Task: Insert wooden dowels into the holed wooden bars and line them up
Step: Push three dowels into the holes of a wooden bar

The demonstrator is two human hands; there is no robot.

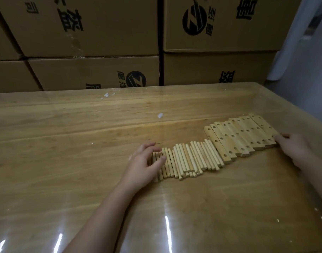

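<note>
Two hands: left hand curled over leftmost dowels, grasp not discernible; right hand straight-fingered, touched rightmost bars.
Dowels: lay side by side, centre.
Bars: lined up against dowels' right, farther.
Table: glossy; cartons beyond.

Left hand on dowels; right hand touching holed bars.
</note>
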